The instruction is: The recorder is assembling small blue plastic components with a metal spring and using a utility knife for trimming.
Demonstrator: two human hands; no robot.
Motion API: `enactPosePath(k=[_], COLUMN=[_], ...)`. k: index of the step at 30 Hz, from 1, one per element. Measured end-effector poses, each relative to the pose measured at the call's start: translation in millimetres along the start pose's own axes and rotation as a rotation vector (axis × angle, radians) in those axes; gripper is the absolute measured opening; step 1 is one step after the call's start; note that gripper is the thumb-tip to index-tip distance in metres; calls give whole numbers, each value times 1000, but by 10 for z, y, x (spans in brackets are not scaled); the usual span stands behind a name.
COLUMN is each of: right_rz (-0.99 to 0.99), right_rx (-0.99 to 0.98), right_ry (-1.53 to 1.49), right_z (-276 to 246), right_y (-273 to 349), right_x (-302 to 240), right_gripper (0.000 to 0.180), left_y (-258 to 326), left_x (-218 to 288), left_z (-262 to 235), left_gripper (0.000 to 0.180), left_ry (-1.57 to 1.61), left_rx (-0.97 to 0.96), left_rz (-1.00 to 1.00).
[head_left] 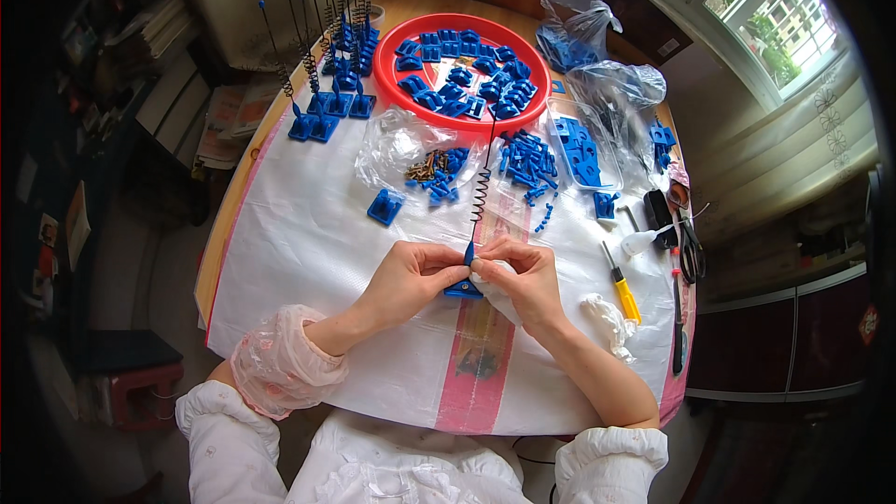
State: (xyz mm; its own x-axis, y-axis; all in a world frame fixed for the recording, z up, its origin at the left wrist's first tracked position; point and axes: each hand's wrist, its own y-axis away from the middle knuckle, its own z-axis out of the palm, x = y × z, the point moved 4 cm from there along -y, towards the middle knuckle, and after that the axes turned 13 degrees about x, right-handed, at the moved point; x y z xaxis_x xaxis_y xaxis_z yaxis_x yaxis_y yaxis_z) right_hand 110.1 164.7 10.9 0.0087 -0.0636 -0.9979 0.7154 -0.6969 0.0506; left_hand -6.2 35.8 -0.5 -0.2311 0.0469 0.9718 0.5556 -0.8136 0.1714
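Beyond the hands sits a round red plastic tray [387,84] of blue parts; a yellow-handled screwdriver [623,291] lies right.

Basin [390,84] behind hands; screwdriver [623,291] right; spring stands [327,112] far left

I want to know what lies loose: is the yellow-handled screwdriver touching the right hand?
Apart. The head view shows white table cover between the yellow-handled screwdriver and the right hand.
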Motion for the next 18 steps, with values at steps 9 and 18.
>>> enactPosePath(k=[9, 18], right_rz=[28, -3], right_rx=[12, 6], right_ry=[-5, 2], right_z=[9, -17], right_y=[10, 2], right_x=[3, 26], right_gripper=[6, 6], left_y=[-4, -4], left_x=[-9, -12], left_z=[-1, 3], left_gripper=[21, 21], left_ry=[21, -1], left_rx=[6, -3], left_rz=[-10, -19])
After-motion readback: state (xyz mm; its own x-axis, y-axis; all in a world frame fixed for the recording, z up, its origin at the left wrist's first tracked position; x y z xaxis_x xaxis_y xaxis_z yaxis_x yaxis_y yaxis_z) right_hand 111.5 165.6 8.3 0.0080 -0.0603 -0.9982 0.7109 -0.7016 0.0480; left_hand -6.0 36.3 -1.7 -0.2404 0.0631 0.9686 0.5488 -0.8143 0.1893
